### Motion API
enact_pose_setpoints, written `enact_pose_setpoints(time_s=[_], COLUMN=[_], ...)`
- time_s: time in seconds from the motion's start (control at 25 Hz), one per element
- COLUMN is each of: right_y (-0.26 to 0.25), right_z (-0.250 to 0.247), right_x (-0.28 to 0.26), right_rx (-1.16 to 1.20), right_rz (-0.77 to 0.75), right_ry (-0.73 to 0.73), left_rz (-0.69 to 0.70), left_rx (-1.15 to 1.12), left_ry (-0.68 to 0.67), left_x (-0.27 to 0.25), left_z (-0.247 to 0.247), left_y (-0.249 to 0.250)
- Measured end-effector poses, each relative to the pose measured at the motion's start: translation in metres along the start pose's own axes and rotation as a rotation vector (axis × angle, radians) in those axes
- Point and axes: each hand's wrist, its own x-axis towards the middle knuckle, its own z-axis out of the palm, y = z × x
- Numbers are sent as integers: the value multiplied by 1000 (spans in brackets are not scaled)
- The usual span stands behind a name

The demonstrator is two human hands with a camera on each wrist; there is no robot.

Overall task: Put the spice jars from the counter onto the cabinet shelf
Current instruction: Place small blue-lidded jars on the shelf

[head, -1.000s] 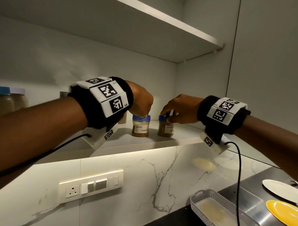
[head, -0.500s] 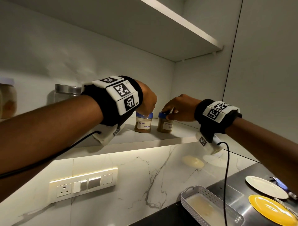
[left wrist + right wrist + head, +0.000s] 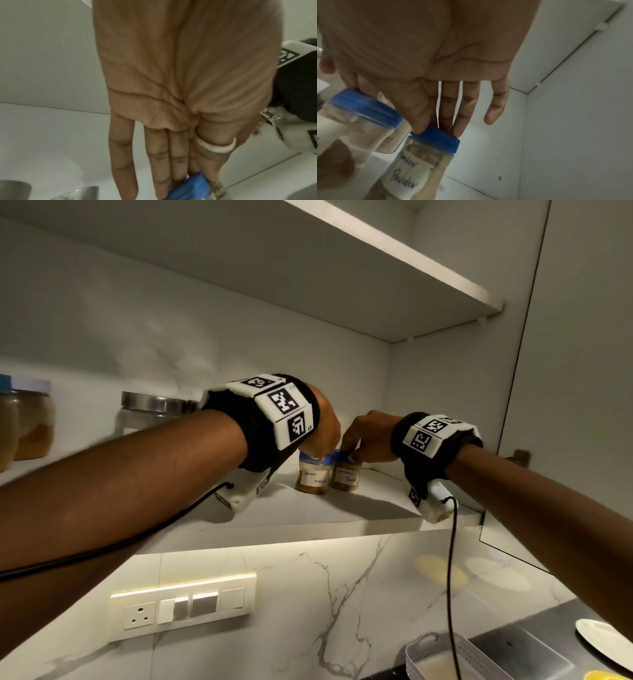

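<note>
Two small clear spice jars with blue lids and handwritten labels stand side by side on the lower cabinet shelf (image 3: 342, 508). My left hand (image 3: 320, 451) reaches down over the left jar (image 3: 312, 477). In the left wrist view its fingers (image 3: 161, 162) and ringed thumb pinch the blue lid (image 3: 190, 188). My right hand (image 3: 349, 451) is over the right jar (image 3: 346, 475). The right wrist view shows that hand (image 3: 436, 121) with straight fingers, their tips on the lid of the "Powder" jar (image 3: 419, 162); its thumb is off to the side. The left jar (image 3: 359, 121) stands close beside it.
A glass jar with a steel lid (image 3: 154, 409) and more jars (image 3: 30, 422) stand further left on the shelf. An upper shelf (image 3: 376, 268) hangs overhead and the cabinet wall (image 3: 445, 388) closes the right. Below are a switch panel (image 3: 185, 604), a white basket (image 3: 455, 659) and a plate (image 3: 606, 642).
The gap between the two jars has closed; they now stand right beside each other, further back on the shelf. Both hands have stayed at the lids.
</note>
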Motion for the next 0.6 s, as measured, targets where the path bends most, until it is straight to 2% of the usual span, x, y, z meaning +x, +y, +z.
enact_pose_setpoints(time_s=[0.16, 0.32, 0.48, 0.6], right_y=[13, 21, 27, 32], right_z=[9, 17, 25, 32], right_x=[27, 50, 67, 70], right_rx=[8, 19, 30, 27], right_rz=[-41, -47, -59, -68], right_ry=[1, 10, 50, 59], left_rz=[-53, -84, -134, -111], left_rx=[61, 77, 183, 224], left_ry=[-127, -72, -168, -143], left_x=[27, 41, 52, 60], left_z=[1, 2, -2, -2], left_y=[18, 29, 31, 31])
